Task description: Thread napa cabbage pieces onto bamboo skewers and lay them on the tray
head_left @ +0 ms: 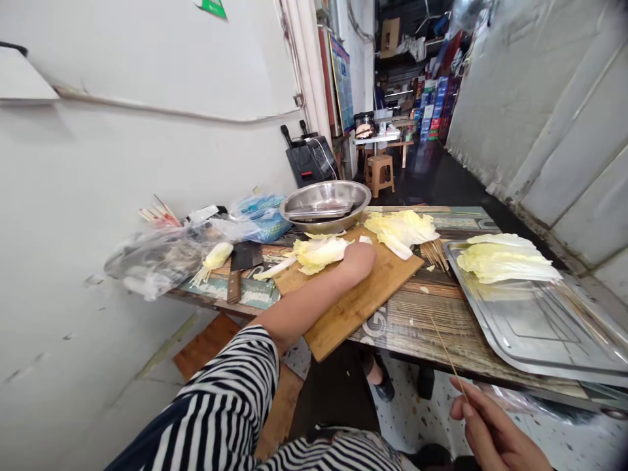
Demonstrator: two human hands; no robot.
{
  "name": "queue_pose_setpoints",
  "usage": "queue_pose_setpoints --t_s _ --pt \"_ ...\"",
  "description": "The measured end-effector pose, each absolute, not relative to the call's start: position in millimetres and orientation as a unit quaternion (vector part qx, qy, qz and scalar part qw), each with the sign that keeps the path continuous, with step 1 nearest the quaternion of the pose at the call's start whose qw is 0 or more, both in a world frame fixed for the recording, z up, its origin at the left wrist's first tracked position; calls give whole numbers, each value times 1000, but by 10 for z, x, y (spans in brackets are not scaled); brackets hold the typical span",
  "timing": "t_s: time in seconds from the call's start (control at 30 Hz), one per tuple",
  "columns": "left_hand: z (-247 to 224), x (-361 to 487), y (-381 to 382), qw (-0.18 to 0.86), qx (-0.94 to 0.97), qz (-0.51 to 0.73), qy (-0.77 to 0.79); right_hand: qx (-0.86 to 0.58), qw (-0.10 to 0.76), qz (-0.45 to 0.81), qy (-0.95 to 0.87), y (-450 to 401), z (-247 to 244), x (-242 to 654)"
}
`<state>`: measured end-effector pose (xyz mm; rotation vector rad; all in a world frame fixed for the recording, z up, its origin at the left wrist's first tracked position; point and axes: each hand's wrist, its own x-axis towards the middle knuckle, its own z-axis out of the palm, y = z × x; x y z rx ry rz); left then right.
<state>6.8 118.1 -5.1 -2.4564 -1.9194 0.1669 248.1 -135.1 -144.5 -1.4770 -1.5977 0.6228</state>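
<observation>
The cabbage leaves [318, 255] lie on the cutting board [367, 297] at about nine o'clock from the left hand [359, 261], the nearer one, their long axis running roughly nine to three — its fingers are mostly hidden, so whether they grip I cannot tell. The leaves look limp and frilled, pale yellow around white ribs. Between four and five o'clock from them, well apart, the right hand [505, 435] pinches a thin skewer [447, 351] — tip toward eleven — off the near edge of the counter [417, 311].
</observation>
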Motion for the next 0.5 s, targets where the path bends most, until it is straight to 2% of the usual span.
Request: queue_pose_setpoints --t_s 0.17,0.3,0.5 --pt "159 -354 575 40 -799 73 -596 -599 431 268 -620 -1364 -1443 2495" --pt "122 -763 202 34 -835 111 -538 -635 445 295 -558 -1354 -1351 2302" --pt "-218 -631 242 2 -876 18 -482 -637 449 291 -555 -1262 -1159 2047"
